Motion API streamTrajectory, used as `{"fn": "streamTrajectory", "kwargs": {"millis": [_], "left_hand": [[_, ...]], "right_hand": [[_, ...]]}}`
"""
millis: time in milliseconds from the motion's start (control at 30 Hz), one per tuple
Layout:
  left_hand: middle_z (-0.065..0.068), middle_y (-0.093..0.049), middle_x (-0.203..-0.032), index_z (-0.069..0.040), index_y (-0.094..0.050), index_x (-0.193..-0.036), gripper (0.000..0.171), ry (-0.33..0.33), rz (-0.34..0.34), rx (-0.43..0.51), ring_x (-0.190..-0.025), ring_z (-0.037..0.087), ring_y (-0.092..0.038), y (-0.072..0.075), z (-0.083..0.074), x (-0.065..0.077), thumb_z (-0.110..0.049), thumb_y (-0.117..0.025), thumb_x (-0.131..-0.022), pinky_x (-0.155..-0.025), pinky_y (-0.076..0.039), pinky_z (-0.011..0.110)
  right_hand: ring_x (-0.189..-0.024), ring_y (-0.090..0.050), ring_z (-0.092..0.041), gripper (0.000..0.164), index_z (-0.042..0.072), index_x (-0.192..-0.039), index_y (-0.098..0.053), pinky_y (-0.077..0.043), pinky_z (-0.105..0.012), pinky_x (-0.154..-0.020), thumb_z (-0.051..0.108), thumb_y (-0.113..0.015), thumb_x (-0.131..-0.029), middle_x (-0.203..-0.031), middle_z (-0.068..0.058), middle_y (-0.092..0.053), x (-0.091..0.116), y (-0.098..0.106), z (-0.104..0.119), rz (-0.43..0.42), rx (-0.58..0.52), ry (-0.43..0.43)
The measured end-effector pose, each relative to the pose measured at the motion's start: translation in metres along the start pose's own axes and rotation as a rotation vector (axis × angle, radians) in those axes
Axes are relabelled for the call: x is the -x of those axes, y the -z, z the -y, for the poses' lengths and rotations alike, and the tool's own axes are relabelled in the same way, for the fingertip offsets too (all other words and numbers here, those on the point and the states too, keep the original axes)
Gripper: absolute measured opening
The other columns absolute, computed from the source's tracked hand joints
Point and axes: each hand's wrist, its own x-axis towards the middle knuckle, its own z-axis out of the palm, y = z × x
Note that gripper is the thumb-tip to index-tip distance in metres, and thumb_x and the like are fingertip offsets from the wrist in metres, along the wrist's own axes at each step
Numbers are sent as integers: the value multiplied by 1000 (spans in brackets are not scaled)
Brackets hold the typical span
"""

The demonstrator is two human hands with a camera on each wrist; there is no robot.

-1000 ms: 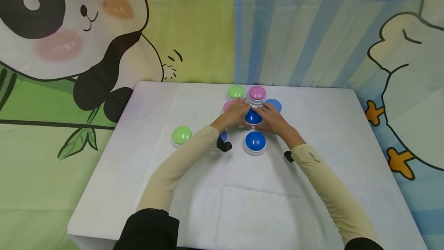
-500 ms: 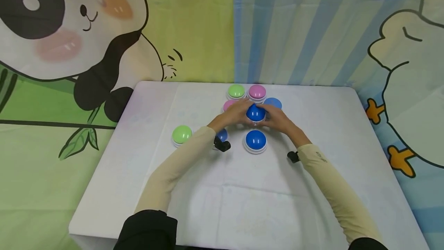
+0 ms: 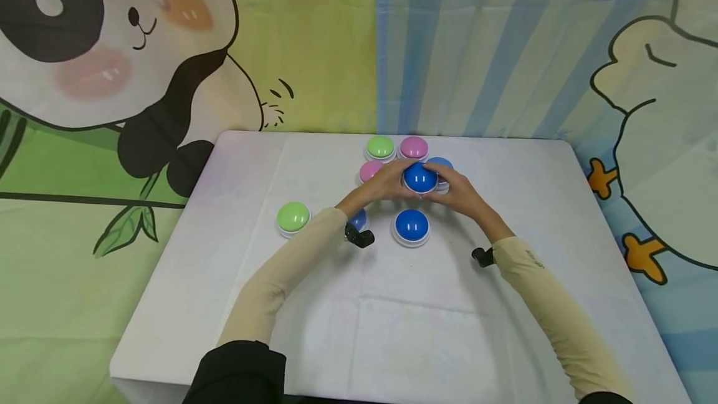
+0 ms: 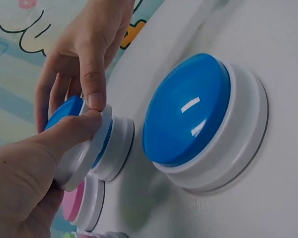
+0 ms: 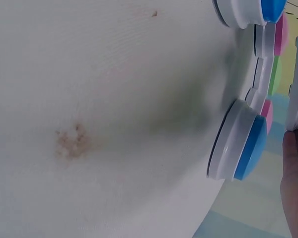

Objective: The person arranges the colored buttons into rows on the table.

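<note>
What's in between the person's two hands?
A blue and white button. The head view shows the left hand and right hand gripping it from either side.

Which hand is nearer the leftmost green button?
Left. The left hand is beyond and to the right of the green button, gripping a blue button's left side. The right hand is farther right, gripping the blue button's right side.

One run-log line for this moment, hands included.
left hand: grips blue button | right hand: grips same button | blue button: off white table | left green button: on table
</note>
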Motion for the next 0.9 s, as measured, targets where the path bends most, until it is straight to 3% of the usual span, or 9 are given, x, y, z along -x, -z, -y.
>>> {"fn": "streamTrajectory", "kwargs": {"millis": [333,733,900], "left_hand": [[5,-42,-143,-10,-33,-141,93,2,36,50,-131,18,-41,-13,-25,-9,-51,-74,-68,-108,-36,30],[2,-43,-142,-14,-35,-141,90,17,53,-6,-130,16,-41,-34,-51,-27,-54,-72,-69,-106,-38,30],[2,-42,-142,-13,-33,-141,91,37,66,-33,-130,15,-41,-46,-65,-25,-54,-72,-69,-107,-38,29]], "right_hand": [[-131,-37,-33,74,18,-140,-37,-40,-51,-100,14,-74,-76,-145,-12,-37,25,18,-4,-12,9,-10],[-130,-38,-35,75,12,-139,-37,-39,-52,-100,12,-75,-74,-143,-14,-39,51,38,-13,-24,25,-52],[-129,-38,-38,76,8,-139,-34,-40,-53,-98,9,-75,-74,-142,-18,-37,65,41,-10,5,75,-82]]}}
